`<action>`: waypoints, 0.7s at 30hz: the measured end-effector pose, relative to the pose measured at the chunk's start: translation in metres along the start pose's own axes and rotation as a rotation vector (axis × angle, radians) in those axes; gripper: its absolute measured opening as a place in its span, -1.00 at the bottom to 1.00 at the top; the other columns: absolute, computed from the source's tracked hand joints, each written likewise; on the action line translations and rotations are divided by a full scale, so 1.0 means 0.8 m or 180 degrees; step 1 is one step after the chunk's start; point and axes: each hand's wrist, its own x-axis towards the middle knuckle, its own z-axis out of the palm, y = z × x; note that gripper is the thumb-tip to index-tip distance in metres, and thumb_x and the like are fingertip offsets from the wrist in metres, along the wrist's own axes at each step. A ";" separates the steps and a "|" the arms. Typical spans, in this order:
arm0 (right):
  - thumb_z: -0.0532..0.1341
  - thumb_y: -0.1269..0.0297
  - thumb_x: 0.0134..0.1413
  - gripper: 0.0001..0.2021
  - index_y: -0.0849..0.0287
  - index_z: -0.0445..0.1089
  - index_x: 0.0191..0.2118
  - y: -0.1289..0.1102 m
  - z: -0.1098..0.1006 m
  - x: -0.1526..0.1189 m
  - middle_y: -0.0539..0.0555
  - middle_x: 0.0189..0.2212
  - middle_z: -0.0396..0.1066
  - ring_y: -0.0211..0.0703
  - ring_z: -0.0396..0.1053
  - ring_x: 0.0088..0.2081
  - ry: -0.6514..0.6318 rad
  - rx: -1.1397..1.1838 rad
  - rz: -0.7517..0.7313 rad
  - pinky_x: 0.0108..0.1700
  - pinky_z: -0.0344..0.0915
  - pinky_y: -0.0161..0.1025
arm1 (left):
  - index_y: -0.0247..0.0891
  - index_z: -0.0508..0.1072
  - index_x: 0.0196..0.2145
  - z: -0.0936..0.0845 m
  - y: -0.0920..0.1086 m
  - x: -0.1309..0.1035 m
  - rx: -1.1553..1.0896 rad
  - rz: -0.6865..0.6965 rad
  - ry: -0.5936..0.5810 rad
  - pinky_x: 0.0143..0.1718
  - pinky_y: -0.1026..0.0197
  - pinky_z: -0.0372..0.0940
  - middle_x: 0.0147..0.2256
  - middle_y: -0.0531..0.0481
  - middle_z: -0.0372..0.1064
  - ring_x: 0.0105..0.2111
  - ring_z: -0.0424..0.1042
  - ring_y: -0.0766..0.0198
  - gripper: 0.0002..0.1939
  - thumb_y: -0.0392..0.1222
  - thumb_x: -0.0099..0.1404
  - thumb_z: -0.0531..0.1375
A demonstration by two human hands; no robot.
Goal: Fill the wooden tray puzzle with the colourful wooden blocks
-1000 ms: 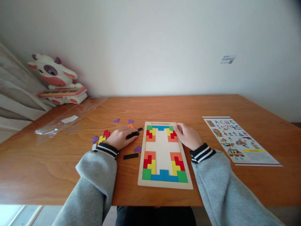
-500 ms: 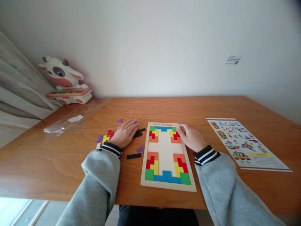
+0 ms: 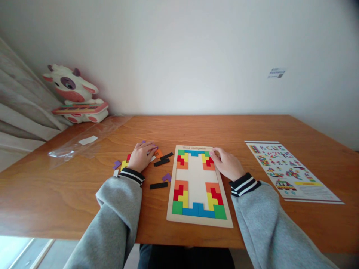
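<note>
Lengthwise, the board (image 3: 194, 175) points toward the wall (image 3: 179, 56).

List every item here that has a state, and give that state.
Puzzle board: flat, partly filled, pieces grouped at both ends
Black strips: loose, outside the board
Left hand: over loose pieces, grip unclear
Right hand: at the board's far right corner
Printed sheet: unfolded, flat
Plastic bag: lying flat
Cow toy: upright
</note>
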 end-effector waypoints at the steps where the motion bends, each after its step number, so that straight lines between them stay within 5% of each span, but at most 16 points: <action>1: -0.05 0.05 0.38 -0.58 0.19 0.33 0.10 0.000 0.000 0.000 0.19 -0.21 0.57 0.04 0.53 -0.20 -0.0004 0.0002 0.0005 -0.23 0.29 -0.17 | -0.14 0.59 -0.15 0.001 -0.002 0.000 -0.0042 -0.0067 -0.0011 0.19 -0.04 0.22 0.00 -0.05 0.51 0.08 0.42 0.08 -0.69 -0.05 0.37 0.08; 8: -0.04 0.05 0.37 -0.59 0.22 0.34 0.08 0.004 0.005 0.001 0.18 -0.26 0.57 0.07 0.53 -0.21 0.0030 0.0062 -0.0055 -0.24 0.29 -0.15 | -0.14 0.59 -0.12 0.003 -0.009 -0.003 0.0065 -0.0222 -0.0018 0.16 -0.01 0.25 -0.03 -0.01 0.53 0.05 0.45 0.07 -0.69 -0.11 0.35 0.07; 12: 0.03 0.10 0.34 -0.63 0.26 0.37 0.04 0.004 0.004 0.002 0.19 -0.30 0.54 0.05 0.49 -0.25 0.0459 0.0089 -0.0275 -0.21 0.31 -0.12 | -0.17 0.60 -0.13 0.001 -0.005 -0.004 0.0251 -0.0287 0.0043 0.14 -0.02 0.25 -0.05 -0.05 0.54 0.03 0.46 0.05 -0.67 -0.12 0.36 0.06; 16: 0.15 0.21 0.27 -0.73 0.23 0.41 -0.02 -0.024 -0.005 -0.004 0.15 -0.29 0.50 -0.02 0.43 -0.21 0.0777 0.0417 -0.1198 -0.09 0.31 -0.10 | -0.16 0.60 -0.15 0.000 0.001 -0.004 0.0383 -0.0330 0.0077 0.12 -0.04 0.25 -0.05 -0.07 0.54 0.05 0.42 0.01 -0.65 -0.04 0.38 0.05; 21: 0.19 0.24 0.28 -0.84 0.12 0.52 -0.24 -0.104 -0.014 -0.030 0.07 -0.26 0.48 -0.10 0.38 -0.13 -0.0092 0.0550 -0.2417 0.00 0.25 -0.11 | -0.18 0.60 -0.22 -0.004 -0.001 -0.004 0.0407 -0.0519 0.0101 0.09 0.02 0.27 -0.10 -0.09 0.55 -0.02 0.46 0.04 -0.69 -0.10 0.38 0.06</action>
